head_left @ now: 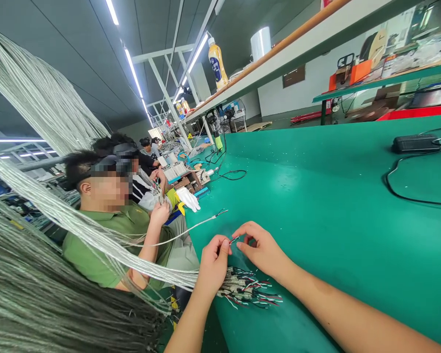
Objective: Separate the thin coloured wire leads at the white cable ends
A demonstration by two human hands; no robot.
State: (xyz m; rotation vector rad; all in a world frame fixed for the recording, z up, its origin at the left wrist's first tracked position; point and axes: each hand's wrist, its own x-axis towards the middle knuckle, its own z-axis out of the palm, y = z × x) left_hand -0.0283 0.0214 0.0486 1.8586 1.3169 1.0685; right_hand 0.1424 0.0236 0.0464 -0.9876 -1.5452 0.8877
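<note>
My left hand (216,260) is closed, thumb and forefinger pinching a cable end whose thin red, black and white wires (234,240) stick out to the right. Close beside them, my right hand (260,249) has its thumb and forefinger curved and a little apart. Its forefinger tip is at the wires; whether it touches them I cannot tell. Below both hands lies a bundle of cable ends (238,284) with stripped red, black and white wires fanning out on the green table (330,211). Braided silver cables (147,252) run from the upper left toward this bundle.
A co-worker in a green shirt (99,240) sits at left, handling a cable. One separate cable (202,223) reaches over the table edge. A white glove (188,198) lies farther along. A black adapter (415,143) with its cord rests at right. A shelf (297,46) hangs above.
</note>
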